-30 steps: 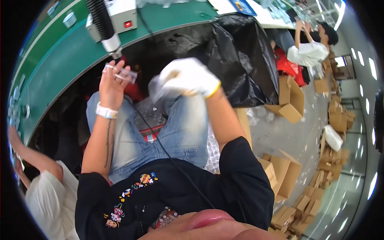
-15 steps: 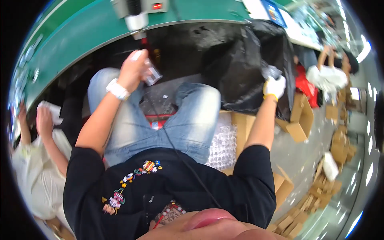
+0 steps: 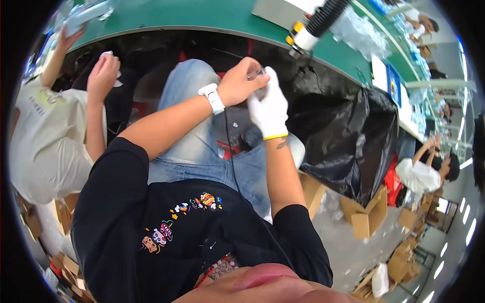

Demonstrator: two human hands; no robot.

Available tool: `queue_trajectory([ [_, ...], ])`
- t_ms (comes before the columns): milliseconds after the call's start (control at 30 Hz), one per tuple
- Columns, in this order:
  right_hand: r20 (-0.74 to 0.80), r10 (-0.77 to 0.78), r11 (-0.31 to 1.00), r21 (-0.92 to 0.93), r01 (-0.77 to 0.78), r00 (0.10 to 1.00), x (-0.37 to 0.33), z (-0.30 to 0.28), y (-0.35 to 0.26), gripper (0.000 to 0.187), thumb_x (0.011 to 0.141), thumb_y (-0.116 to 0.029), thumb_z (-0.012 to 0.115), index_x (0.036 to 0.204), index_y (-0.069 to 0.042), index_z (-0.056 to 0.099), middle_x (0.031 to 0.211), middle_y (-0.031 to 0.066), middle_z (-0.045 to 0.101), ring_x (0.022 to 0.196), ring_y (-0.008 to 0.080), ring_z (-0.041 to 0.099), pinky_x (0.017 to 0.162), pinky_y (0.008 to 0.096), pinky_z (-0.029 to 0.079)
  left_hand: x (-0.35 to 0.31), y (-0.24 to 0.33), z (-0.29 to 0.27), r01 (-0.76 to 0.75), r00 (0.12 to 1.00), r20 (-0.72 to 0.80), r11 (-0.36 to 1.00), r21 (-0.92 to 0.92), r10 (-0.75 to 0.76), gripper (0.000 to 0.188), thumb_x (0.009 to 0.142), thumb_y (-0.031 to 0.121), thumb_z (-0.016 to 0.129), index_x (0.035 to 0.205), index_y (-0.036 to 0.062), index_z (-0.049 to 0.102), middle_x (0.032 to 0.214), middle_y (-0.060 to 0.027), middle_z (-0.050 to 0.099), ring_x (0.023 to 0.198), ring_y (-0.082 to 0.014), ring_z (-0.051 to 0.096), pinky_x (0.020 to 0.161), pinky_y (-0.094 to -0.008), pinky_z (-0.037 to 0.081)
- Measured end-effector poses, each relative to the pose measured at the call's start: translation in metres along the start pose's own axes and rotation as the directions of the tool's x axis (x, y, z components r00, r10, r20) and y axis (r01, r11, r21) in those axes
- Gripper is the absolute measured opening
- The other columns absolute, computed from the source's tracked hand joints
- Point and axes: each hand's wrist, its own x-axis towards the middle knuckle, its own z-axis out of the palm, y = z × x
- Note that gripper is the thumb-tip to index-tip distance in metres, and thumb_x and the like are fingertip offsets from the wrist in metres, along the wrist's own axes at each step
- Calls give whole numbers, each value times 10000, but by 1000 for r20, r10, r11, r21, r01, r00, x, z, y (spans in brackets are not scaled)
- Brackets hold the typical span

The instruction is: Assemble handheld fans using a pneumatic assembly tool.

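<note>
My bare left hand (image 3: 237,86), with a white watch on its wrist, is closed on a small clear plastic piece (image 3: 256,73) over my knees. My right hand (image 3: 270,108), in a white glove with a yellow cuff, is raised against the same piece, its fingers closed at the piece's right side. Fingers cover most of the piece, so its full shape is hidden. Up and to the right of my hands, a white nozzle (image 3: 304,39) on a black ribbed hose points down over the green bench edge.
A black plastic bag (image 3: 348,141) hangs from the green bench (image 3: 202,15) at right, near an open cardboard box (image 3: 366,214). Clear plastic pieces (image 3: 361,35) and a blue tray (image 3: 392,83) lie on the bench. A co-worker (image 3: 55,136) sits close at left.
My right hand has left the black bag and come in to meet my left, and the clear plastic it held there no longer shows. The view has turned.
</note>
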Motion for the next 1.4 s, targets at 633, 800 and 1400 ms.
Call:
queue_trajectory([
  [633, 116, 394, 495, 809, -317, 912, -22, -15, 73, 414, 870, 51, 691, 1251, -34, 556, 993, 75, 603, 756, 167, 604, 680, 312, 569, 25, 45, -121, -441, 499, -402, 624, 645, 768, 296, 875, 193, 770, 1114, 45, 678, 1095, -119, 675, 1027, -243, 657, 901, -351, 524],
  [800, 207, 292, 551, 762, -341, 934, -62, -21, 100, 461, 877, 55, 691, 1303, -53, 551, 1063, 89, 621, 862, 194, 645, 710, 324, 574, 48, 46, -237, -33, 414, -394, 446, 894, 820, 372, 857, 238, 769, 1168, 61, 666, 1118, -166, 676, 1068, -386, 638, 956, -439, 518],
  [1400, 455, -66, 101, 889, -447, 888, -23, -15, 42, 602, 939, -59, 694, 1491, -30, 454, 1212, 205, 641, 951, 278, 698, 770, 392, 582, 20, 85, -98, -439, 891, -201, 664, -605, 406, 564, 844, 84, 780, 1336, 46, 506, 1217, -126, 655, 1089, -222, 674, 947, -373, 559],
])
